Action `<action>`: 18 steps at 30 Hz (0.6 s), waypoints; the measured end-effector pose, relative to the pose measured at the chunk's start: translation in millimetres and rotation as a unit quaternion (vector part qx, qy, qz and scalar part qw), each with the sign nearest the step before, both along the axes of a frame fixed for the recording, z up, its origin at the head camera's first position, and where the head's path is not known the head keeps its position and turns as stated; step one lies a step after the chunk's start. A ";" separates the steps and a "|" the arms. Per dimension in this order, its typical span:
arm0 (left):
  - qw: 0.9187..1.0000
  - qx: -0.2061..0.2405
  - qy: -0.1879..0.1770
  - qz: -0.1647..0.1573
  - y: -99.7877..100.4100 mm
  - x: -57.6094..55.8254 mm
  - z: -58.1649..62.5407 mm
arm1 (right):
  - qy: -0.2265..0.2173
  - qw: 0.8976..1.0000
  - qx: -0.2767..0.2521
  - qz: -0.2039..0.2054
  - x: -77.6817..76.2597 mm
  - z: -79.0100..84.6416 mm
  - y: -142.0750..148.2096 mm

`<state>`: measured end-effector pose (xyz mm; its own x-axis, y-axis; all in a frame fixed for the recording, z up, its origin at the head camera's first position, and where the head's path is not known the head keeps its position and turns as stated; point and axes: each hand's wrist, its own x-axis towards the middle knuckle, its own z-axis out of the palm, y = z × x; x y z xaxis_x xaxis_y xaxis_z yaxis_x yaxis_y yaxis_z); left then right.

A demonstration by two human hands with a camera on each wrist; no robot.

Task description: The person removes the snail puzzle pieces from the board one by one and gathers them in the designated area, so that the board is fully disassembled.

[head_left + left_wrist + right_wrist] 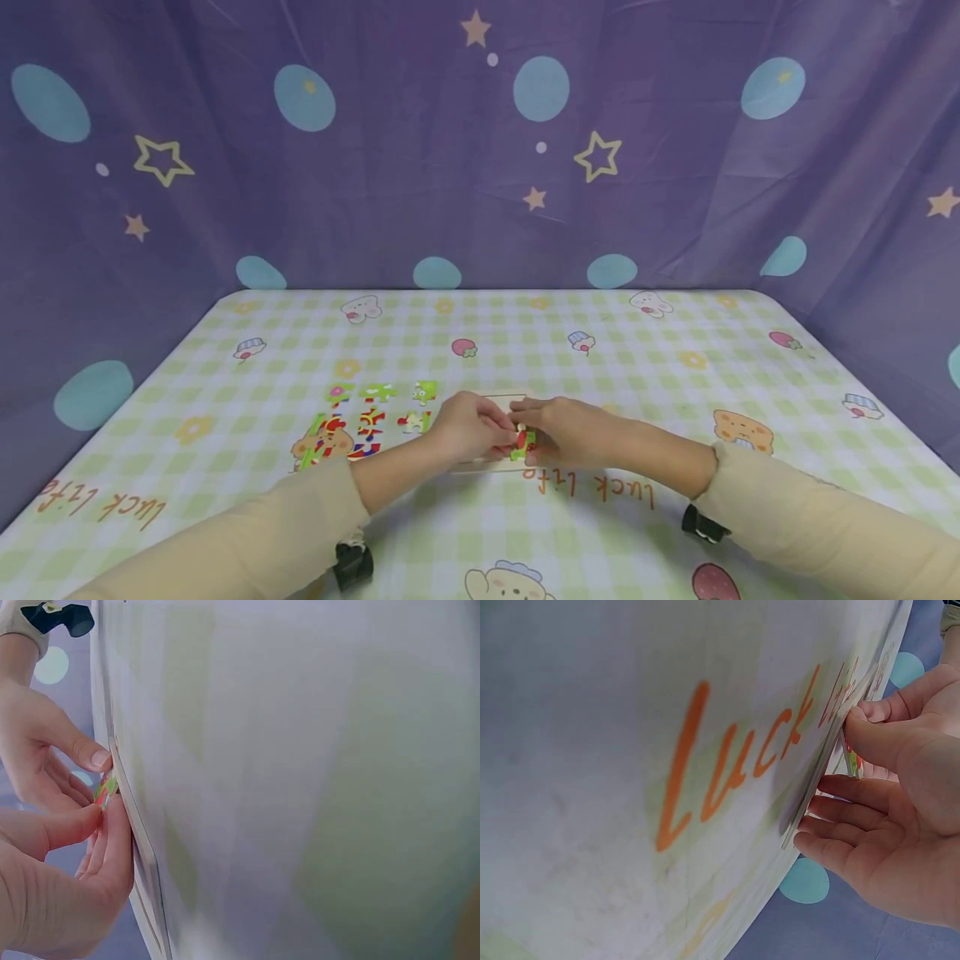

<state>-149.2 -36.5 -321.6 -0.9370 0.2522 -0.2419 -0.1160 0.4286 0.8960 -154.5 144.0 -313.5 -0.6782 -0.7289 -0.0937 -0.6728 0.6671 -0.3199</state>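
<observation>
Over a thin pale puzzle board (pixel 471 470), both hands meet at its right part. Thumb and fingers of the left hand (pixel 471 429) pinch a small red and green jigsaw piece (pixel 106 790). On the other side the right hand (pixel 577 433) has its thumb low and its fingers farther up, around colourful pieces (pixel 522 443) at the board. In the right wrist view its thumb (pixel 870 735) rests at the board's near edge and its fingers spread fairly straight along the board. Hands cover much of the board's surface in the head view.
Loose jigsaw pieces (pixel 369 419) lie in rough rows left of the board, partly behind the left forearm. A green and white checked tablecloth (pixel 600 550) printed with cartoon figures and lettering covers the table. Behind it hangs a purple curtain (pixel 420 167).
</observation>
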 end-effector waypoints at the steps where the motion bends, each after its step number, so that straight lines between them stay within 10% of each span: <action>1: 1.000 0.003 -0.004 0.006 0.4 -0.4 -0.8 | -0.001 1.000 0.000 -0.001 0.0 0.0 0.2; 18: 0.999 -0.011 -0.011 0.029 -23.8 -8.0 -1.5 | 0.011 1.000 0.015 -0.003 -0.6 -2.4 0.9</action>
